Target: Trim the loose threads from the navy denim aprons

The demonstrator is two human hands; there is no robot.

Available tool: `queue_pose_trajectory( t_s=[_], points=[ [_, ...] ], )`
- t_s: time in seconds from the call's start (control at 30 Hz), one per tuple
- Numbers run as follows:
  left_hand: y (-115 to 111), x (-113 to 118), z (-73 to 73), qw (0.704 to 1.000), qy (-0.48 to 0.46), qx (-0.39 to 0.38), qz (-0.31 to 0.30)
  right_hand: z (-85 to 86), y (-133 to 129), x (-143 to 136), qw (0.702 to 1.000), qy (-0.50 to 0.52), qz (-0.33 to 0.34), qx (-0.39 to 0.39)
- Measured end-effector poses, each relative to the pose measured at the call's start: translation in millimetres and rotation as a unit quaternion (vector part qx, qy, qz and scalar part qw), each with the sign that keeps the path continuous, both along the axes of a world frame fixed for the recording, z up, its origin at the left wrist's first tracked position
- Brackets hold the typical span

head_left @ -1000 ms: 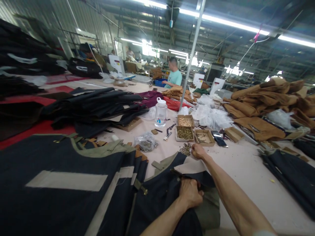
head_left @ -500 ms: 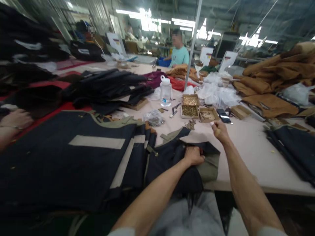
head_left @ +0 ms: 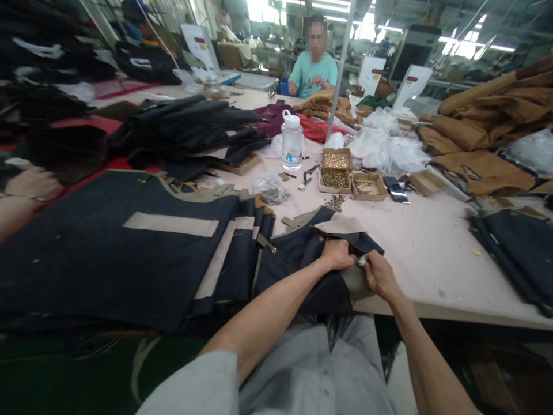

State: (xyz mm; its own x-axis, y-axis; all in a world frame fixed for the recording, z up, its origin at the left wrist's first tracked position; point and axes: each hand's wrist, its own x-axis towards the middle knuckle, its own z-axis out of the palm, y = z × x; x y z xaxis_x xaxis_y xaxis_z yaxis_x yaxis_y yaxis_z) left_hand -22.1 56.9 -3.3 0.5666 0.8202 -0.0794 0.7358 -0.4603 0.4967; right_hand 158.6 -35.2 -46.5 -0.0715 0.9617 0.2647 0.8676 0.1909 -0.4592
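Observation:
A dark navy garment piece [head_left: 294,262] with an olive underside lies at the table's front edge. My left hand [head_left: 339,253] is closed on a fold of it, the fingertips partly hidden in the cloth. Close beside it, my right hand [head_left: 382,275] is pinched at the garment's raised edge. Something white shows at its fingertips; whatever they hold is too small to make out. Behind the garment lies a loose heap of small brass-coloured metal pieces [head_left: 334,202]. Cardboard boxes [head_left: 369,187] of such pieces stand behind it.
Stacked navy garments [head_left: 108,248] cover the left front, where another person's hand [head_left: 34,184] rests. A water bottle [head_left: 292,141] stands mid-table near a thin metal pole [head_left: 341,69]. Brown garments [head_left: 488,132] are heaped at right. A person in a teal shirt [head_left: 313,75] is across the table.
My right hand has come back from beside the boxes to the garment edge, next to my left hand. My left hand keeps its hold. The view has tilted down slightly.

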Motion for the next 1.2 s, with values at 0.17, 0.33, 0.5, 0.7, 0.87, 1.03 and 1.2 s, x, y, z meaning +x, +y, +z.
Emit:
queue_pose_trajectory(
  t_s=[0.17, 0.33, 0.5, 0.7, 0.87, 1.03, 1.2],
  points=[
    [-1, 0, -0.3, 1.000, 0.020, 0.019, 0.006, -1.2, 8, 0, 0.998, -0.033, 0.046, 0.002],
    [0, 1, -3.1, 1.000, 0.012, 0.021, 0.003, -1.3, 8, -3, 0.999, -0.002, 0.048, -0.001],
    [2, -4, -1.6, 1.000, 0.001, 0.000, -0.004, -1.4, 23, -9, 0.995, 0.048, -0.035, -0.081],
    [2, -7, 1.2, 1.000, -0.007, -0.020, 0.009, 15.4, 48, -6, 0.970, 0.088, -0.082, -0.210],
    [2, -9, 3.2, 1.000, -0.017, -0.021, 0.013, 19.6, 58, 3, 0.952, 0.128, -0.088, -0.264],
    [5, -11, -2.4, 1.000, -0.019, -0.019, -0.003, 13.2, 65, 7, 0.943, 0.146, -0.068, -0.292],
    [7, -12, -4.1, 1.000, -0.017, -0.019, 0.007, 22.5, 75, 3, 0.923, 0.139, -0.084, -0.350]
  ],
)
